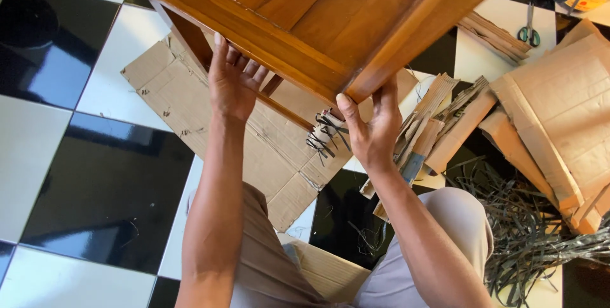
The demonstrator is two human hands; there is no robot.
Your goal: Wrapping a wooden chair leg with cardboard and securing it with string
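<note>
- Two hands hold one wooden table (318, 22) up at the far middle of my view, its slatted top tilted toward me and one corner pointing near.
- Under it I see a black-and-white tiled floor (95, 174) across the whole scene.
- On the floor below the table lies a flat cardboard sheet (190, 111), running from left to the middle.
- At right, folded cardboard pieces (559, 111) are stacked, with a tangle of dark strapping (527, 238) near them.
- My left hand (232, 82) grips the table's left edge from below, fingers curled up onto the rim.
- My right hand (372, 133) is clamped on the near corner, thumb on the left face, fingers on the right one.
- Scissors (528, 32) with green handles lie far right on a white tile.
- A small bundle of strapping (325, 133) sits on the sheet between my hands.
</note>
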